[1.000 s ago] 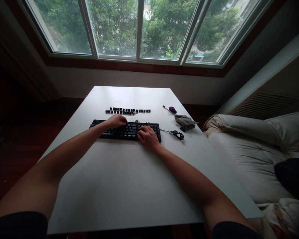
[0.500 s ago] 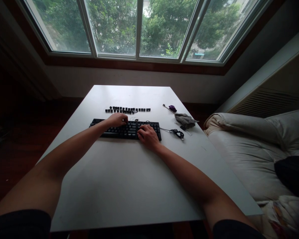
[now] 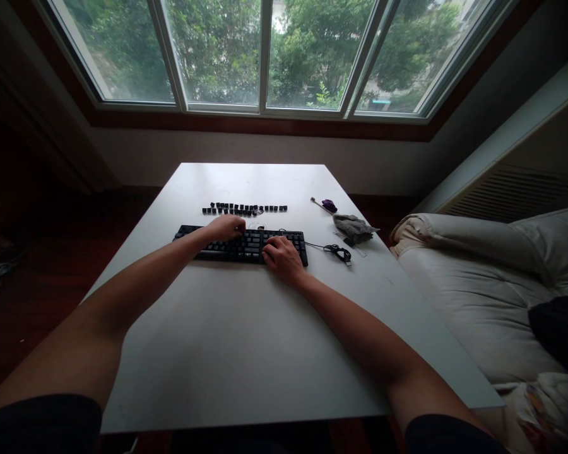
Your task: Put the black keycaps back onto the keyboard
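A black keyboard (image 3: 250, 247) lies on the white table, its left half partly covered by my left forearm. My left hand (image 3: 226, 228) is over the upper middle of the keyboard with its fingers closed in a pinch. Whatever those fingertips hold, if anything, is too small to make out. On the right part of the keyboard, my right hand (image 3: 284, 260) holds it down, fingers bent over the keys and palm at the front edge. Behind the keyboard, loose black keycaps (image 3: 236, 208) stand in two rows. A small clear ring-shaped item (image 3: 256, 226) sits just beyond the keyboard's back edge.
Right of the keyboard lie a coiled black cable (image 3: 338, 253), a grey cloth (image 3: 354, 228), a purple item (image 3: 329, 205) and a thin brush-like stick (image 3: 320, 205). The white table (image 3: 246, 353) stands before a window, with a pale sofa (image 3: 468, 296) along its right.
The view has shifted slightly. Both hands keep nearly the same place on the keyboard, and the keycap rows look unchanged.
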`<state>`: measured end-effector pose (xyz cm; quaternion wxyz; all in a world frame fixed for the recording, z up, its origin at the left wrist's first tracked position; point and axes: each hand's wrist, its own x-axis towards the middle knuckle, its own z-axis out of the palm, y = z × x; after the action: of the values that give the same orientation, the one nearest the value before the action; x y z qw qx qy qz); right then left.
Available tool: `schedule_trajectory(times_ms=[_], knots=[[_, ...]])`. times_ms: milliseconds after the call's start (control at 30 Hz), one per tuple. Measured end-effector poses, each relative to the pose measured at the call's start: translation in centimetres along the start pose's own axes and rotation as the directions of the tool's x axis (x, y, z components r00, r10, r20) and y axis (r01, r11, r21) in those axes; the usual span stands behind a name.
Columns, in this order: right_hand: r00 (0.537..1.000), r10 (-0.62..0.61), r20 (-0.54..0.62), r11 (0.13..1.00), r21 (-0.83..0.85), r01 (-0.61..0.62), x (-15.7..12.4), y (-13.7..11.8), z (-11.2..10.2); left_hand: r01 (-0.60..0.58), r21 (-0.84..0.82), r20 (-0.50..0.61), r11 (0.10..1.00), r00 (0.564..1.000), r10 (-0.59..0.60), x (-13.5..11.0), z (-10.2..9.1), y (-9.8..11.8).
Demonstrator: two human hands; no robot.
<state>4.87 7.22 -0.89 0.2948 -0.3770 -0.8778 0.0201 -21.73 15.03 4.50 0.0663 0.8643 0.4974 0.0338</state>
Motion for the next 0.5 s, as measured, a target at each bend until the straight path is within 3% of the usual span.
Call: schedule_trajectory(times_ms=[233,500], knots=[[1.0,-0.001,-0.001,1.0,-0.003,0.001,0.0,-0.1,-0.1,0.0,-0.022,-0.043,1.0,0.999,-0.001,-0.7,0.3,0.1],[1.0,-0.006,-0.004,1.0,-0.012,0.006,0.0,0.1,0.0,0.053,-0.172,0.101,0.984,0.994,-0.036,1.2,0.1,-1.3]])
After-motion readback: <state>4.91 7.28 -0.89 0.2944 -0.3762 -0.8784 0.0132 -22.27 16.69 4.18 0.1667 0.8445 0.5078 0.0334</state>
